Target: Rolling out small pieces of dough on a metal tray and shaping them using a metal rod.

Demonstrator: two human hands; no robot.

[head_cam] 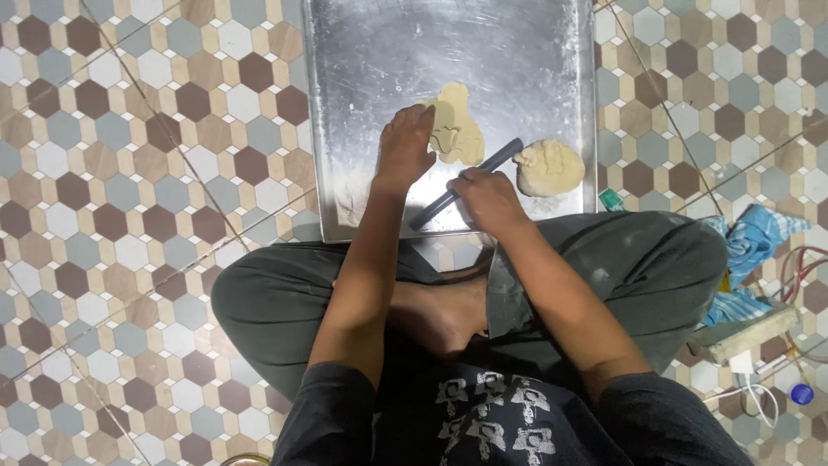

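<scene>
Sitting cross-legged on the tiled floor (129, 173) with a metal tray (362, 52) in front. Left hand (404, 148) has fingers flat and together, pressing the flattened dough (457, 129) mid-tray. Right hand (489, 197) is wrapped around a dark rod (483, 168), probably a scraper. Dough ball (549, 167) sits near the tray's right edge.

Hexagon-tiled floor (129, 173) — blue cloth (759, 237), white cable (759, 393), green packet (611, 200) at right.
</scene>
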